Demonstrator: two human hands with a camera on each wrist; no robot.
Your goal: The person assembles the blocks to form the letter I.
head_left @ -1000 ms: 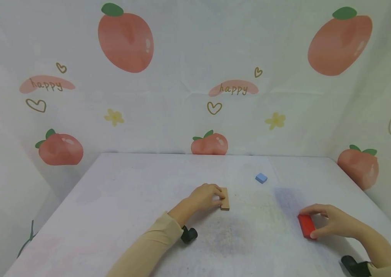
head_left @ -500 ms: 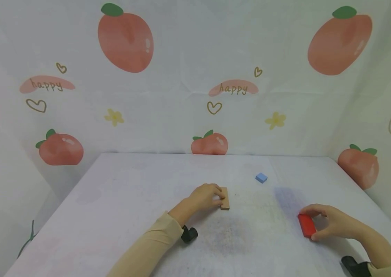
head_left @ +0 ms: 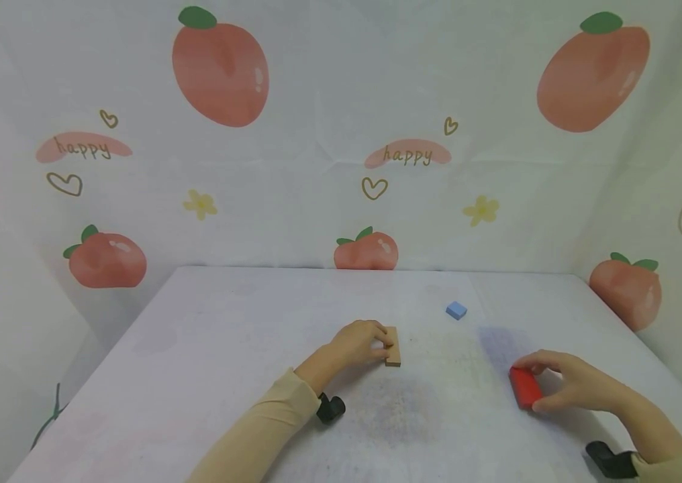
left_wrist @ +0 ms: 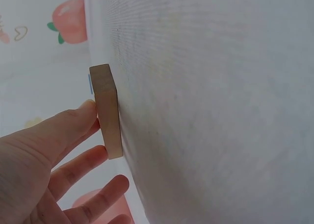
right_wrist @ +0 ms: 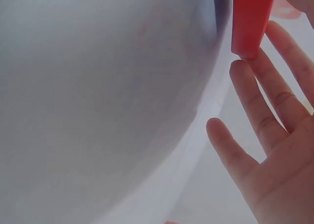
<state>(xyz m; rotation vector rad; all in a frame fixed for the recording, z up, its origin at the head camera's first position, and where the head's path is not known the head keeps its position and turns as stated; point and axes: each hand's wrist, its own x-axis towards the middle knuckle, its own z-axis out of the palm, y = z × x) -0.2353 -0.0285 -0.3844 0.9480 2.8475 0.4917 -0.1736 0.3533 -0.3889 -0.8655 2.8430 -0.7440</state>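
Observation:
A red block (head_left: 525,388) is pinched between the thumb and fingers of my right hand (head_left: 579,382), at the right of the table in the head view. In the right wrist view, the fingers (right_wrist: 248,79) lie along the red block's end, the outer ones spread loosely. Left of centre, my left hand (head_left: 359,342) holds a flat, oblong wooden block (head_left: 393,347) lying on the table. Close up in the left wrist view, thumb and fingers bend to the edge of the wooden block (left_wrist: 109,121), while the lower fingers stand off it.
A small blue block (head_left: 456,310) lies farther back on the white-covered table (head_left: 244,315), right of the wooden block. Behind the table hangs a white cloth (head_left: 317,80) printed with fruit. Black wrist cameras sit low beside both hands.
My right hand has shifted a little left and farther away, and the red block has moved with it. The left hand, wooden block and blue block stay where they were.

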